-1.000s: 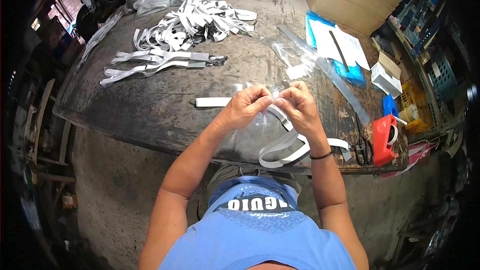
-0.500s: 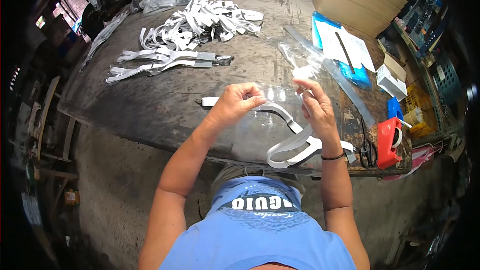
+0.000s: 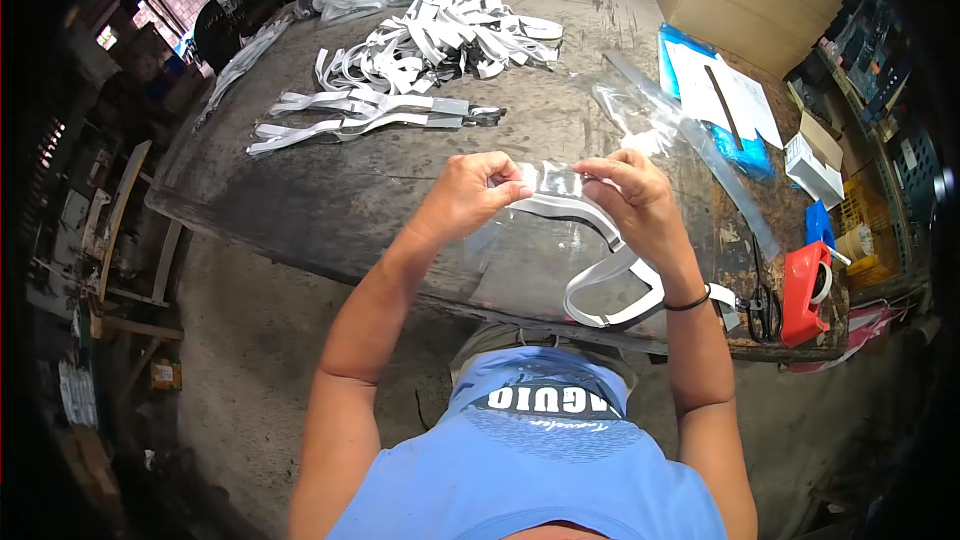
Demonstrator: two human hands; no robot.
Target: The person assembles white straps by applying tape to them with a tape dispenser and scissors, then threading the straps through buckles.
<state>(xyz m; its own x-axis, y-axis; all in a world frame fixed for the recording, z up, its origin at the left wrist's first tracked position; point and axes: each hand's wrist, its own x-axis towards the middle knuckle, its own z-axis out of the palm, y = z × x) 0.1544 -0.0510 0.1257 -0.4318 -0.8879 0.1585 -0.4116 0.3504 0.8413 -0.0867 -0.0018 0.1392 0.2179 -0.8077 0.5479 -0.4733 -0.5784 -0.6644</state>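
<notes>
Between my two hands a clear plastic bag [image 3: 553, 180] is stretched, its shiny upper edge catching the light. My left hand [image 3: 468, 195] pinches one side of it, thumb against fingers. On the other side, my right hand [image 3: 643, 208] grips it with thumb and forefinger; the exact contact there is partly hidden. A white elastic strap [image 3: 590, 293] with dark trim lies looped on the table just below the hands, passing behind my right wrist.
Flat straps [image 3: 350, 125] and a tangled strap pile [image 3: 440, 40] lie at the back left of the worn table [image 3: 300, 185]. On the right are plastic bags [image 3: 635, 120], a long clear strip [image 3: 715, 165], papers [image 3: 720, 90], scissors [image 3: 764, 305] and a red tape dispenser [image 3: 803, 295].
My right hand has come nearer my left and taken the bag's edge, which is now drawn taut between them. The whole view has shifted slightly.
</notes>
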